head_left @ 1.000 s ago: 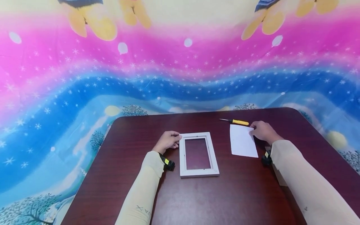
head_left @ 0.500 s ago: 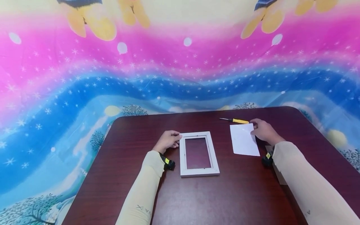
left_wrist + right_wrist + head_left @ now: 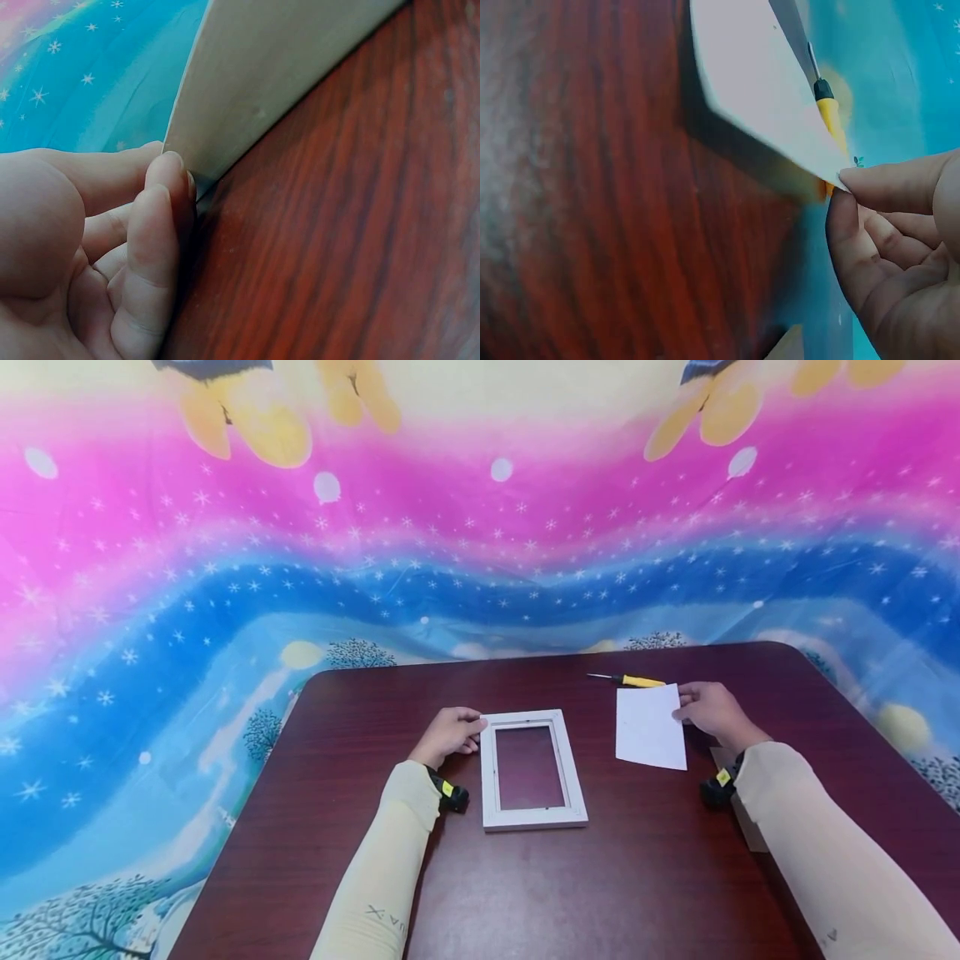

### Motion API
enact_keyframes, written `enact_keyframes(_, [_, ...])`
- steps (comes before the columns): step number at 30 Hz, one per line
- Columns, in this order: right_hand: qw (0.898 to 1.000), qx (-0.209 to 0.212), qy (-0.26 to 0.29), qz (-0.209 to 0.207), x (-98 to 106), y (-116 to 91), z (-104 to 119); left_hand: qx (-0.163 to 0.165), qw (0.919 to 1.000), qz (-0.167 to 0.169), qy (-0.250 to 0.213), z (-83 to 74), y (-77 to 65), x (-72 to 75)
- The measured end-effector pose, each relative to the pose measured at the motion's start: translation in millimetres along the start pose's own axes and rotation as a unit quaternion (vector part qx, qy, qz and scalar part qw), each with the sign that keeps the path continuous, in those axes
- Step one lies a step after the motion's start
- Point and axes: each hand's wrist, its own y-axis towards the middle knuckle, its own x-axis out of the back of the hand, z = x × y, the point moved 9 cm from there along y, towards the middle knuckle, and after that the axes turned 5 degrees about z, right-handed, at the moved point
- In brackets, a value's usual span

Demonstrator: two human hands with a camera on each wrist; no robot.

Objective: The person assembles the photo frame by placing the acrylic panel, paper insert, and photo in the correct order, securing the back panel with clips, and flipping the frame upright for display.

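Note:
A white picture frame (image 3: 489,777) lies flat on the table, its opening showing the tabletop. My left hand (image 3: 450,733) holds the frame's far left corner; in the left wrist view, thumb and fingertips meet at the end of the frame's side (image 3: 255,82). To the right, my right hand (image 3: 716,710) pinches a white sheet of paper (image 3: 649,727) by its far right corner. Seen from the right wrist, the paper (image 3: 757,75) is raised off the table and casts a shadow, with the thumb on one face and a finger behind.
A screwdriver (image 3: 641,682) with a yellow and black handle lies just beyond the paper. Partly hidden under the right forearm is a flat brownish board (image 3: 750,835). A printed cloth (image 3: 510,527) hangs behind the dark wooden table (image 3: 570,893).
The right hand has lifted the paper and shifted slightly right, and the sheet now overlaps the screwdriver's handle end. The left hand and the frame stay in place.

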Motion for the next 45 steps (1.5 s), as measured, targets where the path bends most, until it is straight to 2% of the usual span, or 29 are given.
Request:
enact_keyframes(5, [1.000, -0.015, -0.006, 0.001, 1, -2, -8, -0.001, 1.0000, 0.001, -0.001, -0.8, -0.5, -0.3])
enact_keyframes(9, [1.000, -0.021, 0.016, 0.011, -2, -2, -12, -0.001, 1.0000, 0.002, 0.000, -1.3, -1.3, -0.5])
enact_keyframes(25, [0.996, -0.020, 0.073, 0.055, -11, -9, -3, 0.001, 1.0000, 0.000, -0.006, -1.8, -3.4, -0.2])
enact_keyframes(36, [0.998, -0.029, 0.034, 0.032, -7, -14, 1, 0.000, 1.0000, 0.003, -0.007, -2.2, -3.5, -0.4])
enact_keyframes(45, [0.998, -0.025, 0.040, 0.031, -7, -17, 1, -0.004, 1.0000, 0.005, -0.008, -2.7, -2.7, -0.8])
